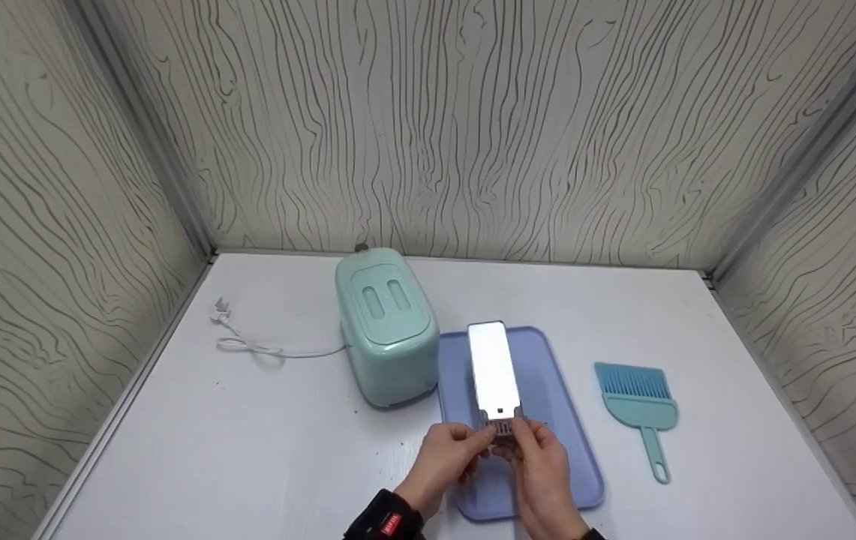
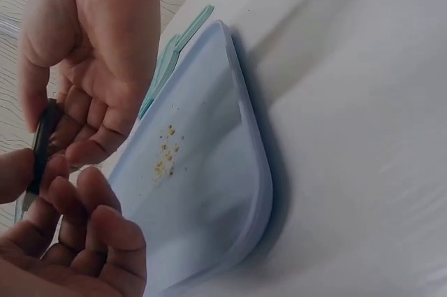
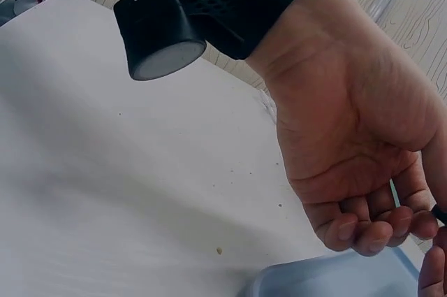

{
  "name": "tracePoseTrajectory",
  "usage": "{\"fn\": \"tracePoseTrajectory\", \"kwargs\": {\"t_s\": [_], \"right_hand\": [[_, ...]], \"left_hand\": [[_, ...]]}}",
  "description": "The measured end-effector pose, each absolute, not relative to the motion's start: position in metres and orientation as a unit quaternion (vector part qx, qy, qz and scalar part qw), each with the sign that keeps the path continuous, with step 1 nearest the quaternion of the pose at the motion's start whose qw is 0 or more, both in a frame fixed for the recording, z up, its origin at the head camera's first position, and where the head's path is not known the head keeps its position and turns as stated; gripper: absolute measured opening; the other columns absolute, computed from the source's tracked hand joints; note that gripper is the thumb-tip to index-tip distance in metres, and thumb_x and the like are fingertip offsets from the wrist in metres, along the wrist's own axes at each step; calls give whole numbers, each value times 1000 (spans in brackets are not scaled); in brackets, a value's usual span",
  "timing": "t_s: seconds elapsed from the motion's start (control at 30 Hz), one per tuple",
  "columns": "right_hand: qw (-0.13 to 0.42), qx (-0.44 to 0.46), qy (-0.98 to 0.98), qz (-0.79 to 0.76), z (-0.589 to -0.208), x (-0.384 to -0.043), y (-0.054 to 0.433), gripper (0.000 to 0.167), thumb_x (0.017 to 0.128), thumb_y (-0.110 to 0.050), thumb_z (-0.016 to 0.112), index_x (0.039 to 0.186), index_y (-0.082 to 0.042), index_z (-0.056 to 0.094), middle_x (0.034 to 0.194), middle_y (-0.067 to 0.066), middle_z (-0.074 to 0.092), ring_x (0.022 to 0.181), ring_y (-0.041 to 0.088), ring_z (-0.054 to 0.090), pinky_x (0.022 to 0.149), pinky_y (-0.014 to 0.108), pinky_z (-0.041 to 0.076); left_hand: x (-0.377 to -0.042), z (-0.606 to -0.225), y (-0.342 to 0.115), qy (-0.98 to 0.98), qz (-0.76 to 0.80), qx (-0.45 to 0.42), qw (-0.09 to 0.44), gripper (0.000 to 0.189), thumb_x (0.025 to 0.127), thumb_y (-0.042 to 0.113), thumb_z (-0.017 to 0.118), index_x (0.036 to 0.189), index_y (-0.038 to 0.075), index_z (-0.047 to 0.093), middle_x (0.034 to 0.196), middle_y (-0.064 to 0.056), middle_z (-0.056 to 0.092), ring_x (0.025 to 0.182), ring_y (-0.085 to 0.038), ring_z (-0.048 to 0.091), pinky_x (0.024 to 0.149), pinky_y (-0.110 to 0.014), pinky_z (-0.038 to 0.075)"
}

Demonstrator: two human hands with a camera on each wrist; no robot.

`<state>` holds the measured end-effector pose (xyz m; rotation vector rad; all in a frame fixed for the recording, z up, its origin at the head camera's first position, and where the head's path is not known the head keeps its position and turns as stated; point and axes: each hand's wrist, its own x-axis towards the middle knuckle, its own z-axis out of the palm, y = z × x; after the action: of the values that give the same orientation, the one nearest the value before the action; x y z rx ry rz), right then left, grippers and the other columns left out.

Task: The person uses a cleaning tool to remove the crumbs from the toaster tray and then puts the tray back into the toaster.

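Both hands hold a long, narrow toaster crumb tray (image 1: 494,367), its flat face glaring white and its near end dark and slotted. My left hand (image 1: 446,454) pinches the left corner of that end, and my right hand (image 1: 542,469) pinches the right one. In the left wrist view the crumb tray is seen edge-on as a thin dark strip (image 2: 43,140) between the thumbs and fingers. Beneath it lies a blue serving tray (image 1: 559,397), with yellowish crumbs (image 2: 166,154) scattered on its surface. The mint-green toaster (image 1: 397,371) stands beside the serving tray's left edge.
A mint hand brush (image 1: 641,409) with blue bristles lies to the right of the serving tray. The toaster's white cord (image 1: 285,354) runs left to its plug (image 1: 220,310). Small crumbs dot the white table (image 1: 277,450). Patterned panels (image 1: 428,127) enclose the back and sides.
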<state>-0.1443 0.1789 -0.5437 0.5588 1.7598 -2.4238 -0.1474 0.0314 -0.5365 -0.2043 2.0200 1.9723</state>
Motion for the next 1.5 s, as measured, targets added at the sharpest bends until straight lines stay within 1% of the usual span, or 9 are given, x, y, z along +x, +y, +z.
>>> {"fn": "tracePoseTrajectory", "kwargs": {"t_s": [0.17,0.43,0.57,0.63,0.73,0.87,0.97,1.13,1.5], "right_hand": [[55,179,595,-782,-542,-145,183,39,108,-31,51,123,5,44,105,9,66,88,15,66,80,31,57],[87,169,599,-778,-548,-138,182,35,109,-28,50,120,5,46,100,9,70,86,18,69,80,33,58],[100,158,593,-783,-552,-132,178,32,109,-24,50,120,6,46,98,8,71,83,19,70,79,33,59],[109,150,590,-786,-555,-129,176,31,109,-22,50,119,6,47,96,8,72,81,19,70,78,33,59],[122,141,587,-788,-558,-126,175,29,109,-20,49,116,7,48,95,8,73,80,19,70,77,33,59],[136,137,595,-780,-561,-122,175,28,109,-20,49,114,8,48,93,8,73,79,18,70,76,33,59],[140,143,599,-775,-563,-119,176,27,108,-19,50,113,8,49,90,9,73,77,18,71,73,32,60],[156,161,598,-770,-568,-113,179,24,106,-18,53,108,6,54,85,8,73,73,19,72,70,33,60],[208,147,585,-770,-577,-102,171,21,103,-15,57,104,6,55,82,11,74,68,19,72,66,30,61]], "left_hand": [[-162,-517,6,746,660,-37,87,34,97,37,69,86,5,71,71,1,60,61,-12,56,54,-24,44],[-194,-466,-42,807,564,17,-175,10,98,17,67,99,8,71,91,-2,68,83,-14,61,73,-28,52],[-210,-460,-60,828,497,12,-258,13,97,10,65,108,4,68,108,-8,66,105,-26,58,89,-40,50],[-219,-462,-67,846,466,-3,-259,21,97,11,65,116,3,66,121,-12,61,120,-33,49,100,-48,44],[-230,-469,-74,873,432,-29,-224,36,97,15,64,131,3,61,140,-18,48,137,-43,33,112,-59,31],[-239,-480,-81,898,405,-51,-166,48,101,23,58,145,5,52,156,-19,33,145,-50,23,112,-68,27],[-242,-486,-82,908,391,-56,-140,49,105,27,50,150,7,47,162,-18,25,145,-51,24,107,-71,32],[-244,-490,-81,921,365,-58,-125,49,108,31,40,154,13,43,166,-15,18,139,-52,34,98,-71,42],[-242,-491,-80,920,374,-65,-99,47,109,36,33,152,21,45,168,-8,11,128,-50,46,85,-62,51]]}}
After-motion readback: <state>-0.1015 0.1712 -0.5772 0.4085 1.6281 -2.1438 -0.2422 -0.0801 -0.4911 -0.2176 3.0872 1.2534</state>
